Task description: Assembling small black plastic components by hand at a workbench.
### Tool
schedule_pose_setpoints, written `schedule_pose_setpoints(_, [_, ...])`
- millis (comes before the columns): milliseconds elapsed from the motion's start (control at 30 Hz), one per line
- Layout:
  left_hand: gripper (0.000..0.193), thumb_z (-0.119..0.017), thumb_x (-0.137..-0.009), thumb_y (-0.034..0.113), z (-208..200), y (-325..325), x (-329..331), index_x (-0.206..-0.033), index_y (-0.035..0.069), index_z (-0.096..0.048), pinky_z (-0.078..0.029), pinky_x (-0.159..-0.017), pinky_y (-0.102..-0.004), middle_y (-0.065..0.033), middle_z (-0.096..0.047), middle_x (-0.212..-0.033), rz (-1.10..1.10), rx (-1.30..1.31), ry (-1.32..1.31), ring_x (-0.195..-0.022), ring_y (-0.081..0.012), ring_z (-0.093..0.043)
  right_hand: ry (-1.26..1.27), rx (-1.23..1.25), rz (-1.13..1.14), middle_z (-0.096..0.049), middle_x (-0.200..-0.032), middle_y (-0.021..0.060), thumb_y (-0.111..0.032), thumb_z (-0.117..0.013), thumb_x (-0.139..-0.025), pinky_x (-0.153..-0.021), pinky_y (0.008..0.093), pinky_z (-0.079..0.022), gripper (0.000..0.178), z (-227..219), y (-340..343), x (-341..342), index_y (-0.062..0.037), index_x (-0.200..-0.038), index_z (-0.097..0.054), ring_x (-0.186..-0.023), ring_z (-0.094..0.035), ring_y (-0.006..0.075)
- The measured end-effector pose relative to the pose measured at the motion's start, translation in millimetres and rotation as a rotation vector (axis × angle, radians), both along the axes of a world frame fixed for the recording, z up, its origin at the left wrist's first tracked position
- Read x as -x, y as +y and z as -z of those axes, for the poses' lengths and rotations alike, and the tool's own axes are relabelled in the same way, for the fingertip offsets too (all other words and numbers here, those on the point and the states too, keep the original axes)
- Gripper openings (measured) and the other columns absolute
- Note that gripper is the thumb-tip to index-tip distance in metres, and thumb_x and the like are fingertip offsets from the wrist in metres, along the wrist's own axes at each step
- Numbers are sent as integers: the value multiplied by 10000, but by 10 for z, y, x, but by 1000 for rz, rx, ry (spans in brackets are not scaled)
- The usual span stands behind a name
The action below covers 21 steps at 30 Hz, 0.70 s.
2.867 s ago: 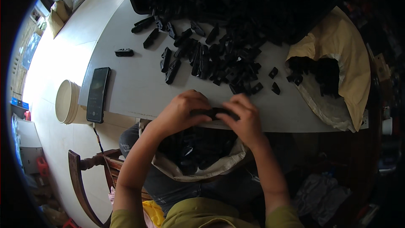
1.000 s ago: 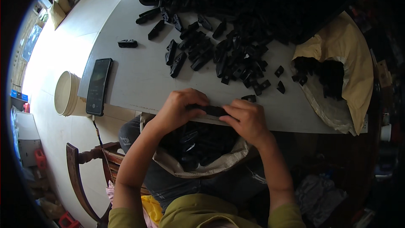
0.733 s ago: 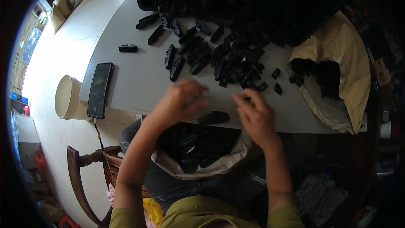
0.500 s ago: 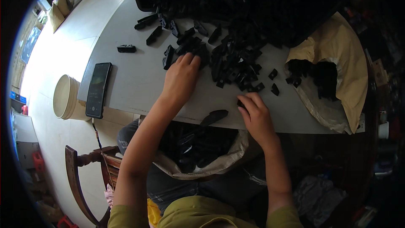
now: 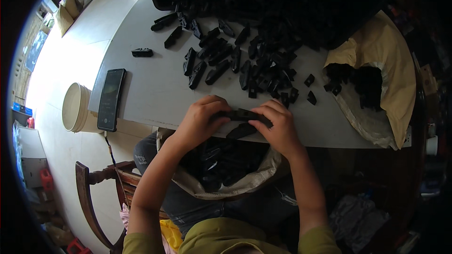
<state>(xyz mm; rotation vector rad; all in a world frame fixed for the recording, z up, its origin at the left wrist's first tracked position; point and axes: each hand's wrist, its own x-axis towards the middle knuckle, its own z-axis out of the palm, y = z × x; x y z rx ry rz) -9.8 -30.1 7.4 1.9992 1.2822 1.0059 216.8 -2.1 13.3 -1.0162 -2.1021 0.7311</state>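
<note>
Near the table's front edge, my left hand [image 5: 203, 118] and my right hand [image 5: 278, 126] are closed on the two ends of a long black plastic part [image 5: 241, 114]. Fingers cover both its ends, so any small piece pressed against it is hidden. Just below it, another long black part [image 5: 241, 131] lies at the table edge. Beyond my hands, loose long black parts [image 5: 218, 73] and a heap of small black pieces [image 5: 270, 82] are spread over the grey table [image 5: 155, 84].
A big black bin [image 5: 162, 2] of parts lies at the back. To the right is a torn tan sack [image 5: 395, 75] with black pieces inside. An open sack [image 5: 226, 190] of black parts sits at my lap. A phone [image 5: 111, 99] stands at the left edge, by a bucket [image 5: 75, 108].
My left hand has come back from the far parts with a long black part. My right hand has moved slightly left and now grips its other end.
</note>
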Motion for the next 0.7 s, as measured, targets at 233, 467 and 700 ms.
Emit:
schedule_pose_setpoints(233, [240, -739, -714, 11, 39, 65, 38, -946, 8, -677, -519, -784, -348, -133, -649, -971, 82, -51, 11, -892, -298, -644, -92, -8, -38, -631, -823, 95, 10, -788, -654, -716, 325, -498, 260, -27, -8, -116, 11, -888, -675, -801, -612, 236])
schedule_pose_setpoints(467, [234, -742, -719, 24, 30, 86, 17, -945, 7, -682, -519, -799, -361, -124, -657, -975, 169, -19, -14, -900, -299, -645, -11, 55, -201, -638, -812, 94, -7, -805, -635, -711, 328, -496, 262, 35, 142, -52, 22, -857, -669, -784, -609, 230])
schedule_pose_setpoints(700, [274, -691, -731, -8, -52, 281, 6, -1002, 36, -679, -502, -836, -381, -128, -633, -1008, 157, -98, 88, -949, -302, -617, -65, 216, -2, -615, -891, 114, -91, -754, -764, -669, 329, -519, 231, -79, 171, 152, 23, -932, -644, -780, -630, 256])
